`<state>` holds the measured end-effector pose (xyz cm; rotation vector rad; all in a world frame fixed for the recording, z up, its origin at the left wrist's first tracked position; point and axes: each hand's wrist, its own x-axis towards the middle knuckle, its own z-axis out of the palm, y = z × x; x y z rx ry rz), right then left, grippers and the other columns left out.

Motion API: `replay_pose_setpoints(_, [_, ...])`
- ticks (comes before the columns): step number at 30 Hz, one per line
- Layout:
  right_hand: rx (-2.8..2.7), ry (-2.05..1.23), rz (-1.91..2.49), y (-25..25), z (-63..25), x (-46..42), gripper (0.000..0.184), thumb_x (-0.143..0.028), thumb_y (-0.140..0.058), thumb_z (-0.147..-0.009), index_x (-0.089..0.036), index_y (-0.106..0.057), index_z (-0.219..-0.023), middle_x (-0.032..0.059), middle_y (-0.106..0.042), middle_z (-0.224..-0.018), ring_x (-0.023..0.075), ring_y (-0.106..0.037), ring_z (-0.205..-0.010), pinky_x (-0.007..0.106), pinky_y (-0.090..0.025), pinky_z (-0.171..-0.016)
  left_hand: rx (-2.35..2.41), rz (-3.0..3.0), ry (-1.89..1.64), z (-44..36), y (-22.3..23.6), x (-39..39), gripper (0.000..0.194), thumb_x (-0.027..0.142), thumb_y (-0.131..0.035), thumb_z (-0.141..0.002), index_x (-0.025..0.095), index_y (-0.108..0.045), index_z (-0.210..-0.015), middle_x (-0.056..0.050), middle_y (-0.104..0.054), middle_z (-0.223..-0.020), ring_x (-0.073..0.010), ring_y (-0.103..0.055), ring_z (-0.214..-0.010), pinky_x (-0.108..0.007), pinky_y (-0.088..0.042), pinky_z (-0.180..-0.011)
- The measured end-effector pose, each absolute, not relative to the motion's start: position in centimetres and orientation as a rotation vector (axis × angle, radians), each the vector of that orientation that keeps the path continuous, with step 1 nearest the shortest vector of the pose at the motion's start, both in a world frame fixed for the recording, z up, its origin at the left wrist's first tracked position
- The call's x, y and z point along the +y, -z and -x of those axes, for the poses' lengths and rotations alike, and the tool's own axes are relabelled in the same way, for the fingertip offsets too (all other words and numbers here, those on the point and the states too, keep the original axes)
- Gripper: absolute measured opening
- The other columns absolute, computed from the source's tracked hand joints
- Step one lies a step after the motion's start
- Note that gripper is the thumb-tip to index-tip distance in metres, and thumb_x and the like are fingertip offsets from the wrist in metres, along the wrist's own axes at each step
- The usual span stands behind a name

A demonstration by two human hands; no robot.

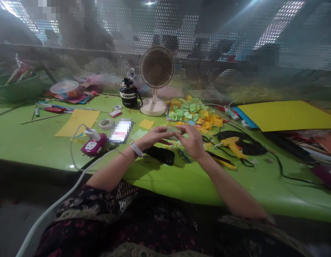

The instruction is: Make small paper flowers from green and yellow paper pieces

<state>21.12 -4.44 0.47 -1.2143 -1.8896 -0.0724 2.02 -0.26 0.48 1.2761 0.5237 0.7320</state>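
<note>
Both hands meet above the green table, holding a small piece of pale green paper (pixel 172 130) between them. My left hand (pixel 154 137), with a white watch on its wrist, pinches the paper's left side. On the right side, the fingers of my right hand (pixel 192 140) close on it; the exact fold of the paper is too small to make out. Just beyond the hands lies a heap of green and yellow folded paper flowers (pixel 193 110). A dark phone-like object (pixel 161 155) lies under my left wrist. Loose green (pixel 139 135) and yellow paper squares (pixel 146 124) rest nearby.
A white fan (pixel 156 67) and a black bottle (pixel 129 94) stand at the back. To the right are a yellow glue gun (pixel 233 145), a yellow cutter (pixel 222 161) and yellow sheets (pixel 291 115). A lit phone (pixel 121 130), tape roll (pixel 105 124) and purple power socket (pixel 94 145) lie left.
</note>
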Motion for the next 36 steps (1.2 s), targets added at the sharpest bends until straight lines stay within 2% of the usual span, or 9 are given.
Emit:
replay_pose_setpoints(2, [-1.883, 0.096, 1.223, -0.36, -21.11, -4.37, 0.028, -0.045, -0.057, -0.095, -0.023, -0.069, -0.106, 0.0077, -0.072, -0.089, 0.0243, -0.067, -0.083, 0.040, -0.051, -0.083, 0.500, -1.350, -0.705, -2.01, -0.38, -0.24, 0.044, 0.037, -0.089, -0.064, 0.016, -0.075, -0.099, -0.008, -0.074, -0.100, -0.0161, -0.069, -0.088, -0.031, -0.058, -0.083])
replay_pose_setpoints(4, [-1.876, 0.103, 1.232, -0.30, -21.11, -4.33, 0.027, -0.045, -0.057, -0.095, -0.024, -0.069, -0.106, 0.0072, -0.072, -0.087, 0.0243, -0.066, -0.082, 0.040, -0.051, -0.083, 0.482, -1.361, -0.696, -2.07, -0.18, -0.15, 0.041, 0.034, -0.088, -0.065, 0.016, -0.074, -0.099, -0.007, -0.074, -0.098, -0.0140, -0.069, -0.085, -0.031, -0.057, -0.083])
replay_pose_setpoints(15, [-1.879, 0.137, 1.169, 0.12, -21.23, -3.93, 0.026, -0.044, -0.059, -0.094, -0.023, -0.067, -0.107, 0.0057, -0.068, -0.084, 0.0231, -0.064, -0.081, 0.038, -0.051, -0.080, 0.456, -1.319, -0.684, -2.32, 0.37, 0.10, 0.045, 0.036, -0.088, -0.065, 0.014, -0.073, -0.102, -0.008, -0.074, -0.099, -0.0151, -0.069, -0.087, -0.035, -0.056, -0.089])
replay_pose_setpoints(19, [-1.783, 0.129, 1.082, -0.01, -21.17, -3.95, 0.031, -0.046, -0.063, -0.091, -0.022, -0.065, -0.111, 0.0074, -0.068, -0.093, 0.0228, -0.063, -0.085, 0.038, -0.052, -0.080, 0.450, -1.297, -0.703, -2.43, 0.29, 0.08, 0.047, 0.035, -0.090, -0.064, 0.011, -0.073, -0.100, -0.009, -0.074, -0.098, -0.0145, -0.068, -0.085, -0.036, -0.055, -0.092])
replay_pose_setpoints(24, [-1.683, -0.114, 1.109, -0.47, -21.06, -4.15, 0.037, -0.052, -0.066, -0.087, -0.021, -0.063, -0.109, 0.0087, -0.068, -0.102, 0.0227, -0.064, -0.090, 0.039, -0.054, -0.082, 0.441, -1.264, -0.732, -2.53, 0.04, 0.02, 0.048, 0.036, -0.091, -0.061, 0.010, -0.073, -0.098, -0.009, -0.074, -0.097, -0.0132, -0.068, -0.084, -0.034, -0.055, -0.091])
replay_pose_setpoints(30, [-1.594, -0.436, 1.150, -0.51, -20.89, -4.08, 0.039, -0.058, -0.066, -0.084, -0.021, -0.064, -0.095, 0.0065, -0.069, -0.093, 0.0214, -0.065, -0.087, 0.039, -0.054, -0.083, 0.458, -1.269, -0.757, -2.47, -0.24, -0.10, 0.051, 0.036, -0.090, -0.063, 0.010, -0.072, -0.102, -0.009, -0.075, -0.095, -0.0145, -0.069, -0.086, -0.035, -0.054, -0.093])
replay_pose_setpoints(36, [-1.560, -0.533, 1.137, -0.54, -20.77, -4.20, 0.039, -0.058, -0.069, -0.081, -0.021, -0.064, -0.088, 0.0055, -0.069, -0.089, 0.0210, -0.066, -0.085, 0.038, -0.053, -0.083, 0.469, -1.266, -0.753, -2.50, -0.22, -0.14, 0.049, 0.035, -0.090, -0.062, 0.010, -0.072, -0.099, -0.007, -0.075, -0.094, -0.0139, -0.069, -0.084, -0.034, -0.055, -0.092])
